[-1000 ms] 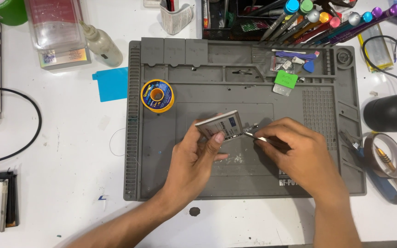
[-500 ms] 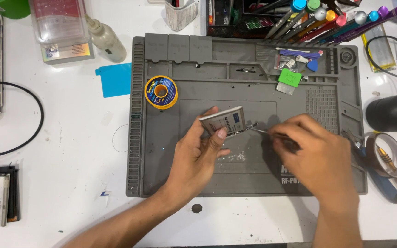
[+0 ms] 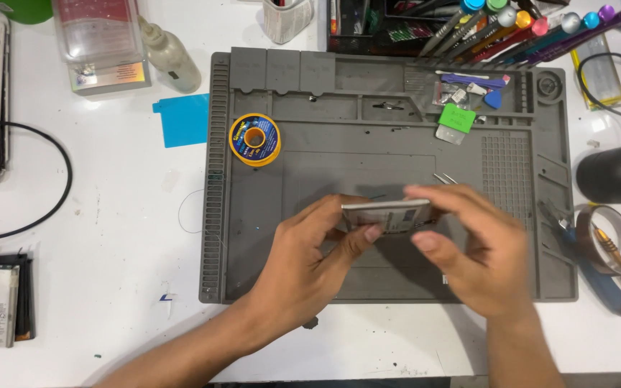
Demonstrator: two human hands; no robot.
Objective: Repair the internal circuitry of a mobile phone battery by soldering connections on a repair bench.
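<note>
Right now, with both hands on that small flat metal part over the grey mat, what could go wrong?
1. The part is pinched edge-on between the left hand and right hand, above the mat; it might slip and drop.
2. Tweezers poke out by the right hand's fingers; their tips could scratch the part.
3. The solder spool sits close; an elbow shift might knock it.

At your far left lies a clear plastic box with a red and yellow label (image 3: 102, 47). A small green sticker (image 3: 457, 118) sits on the grey mat's (image 3: 397, 154) upper right.
</note>
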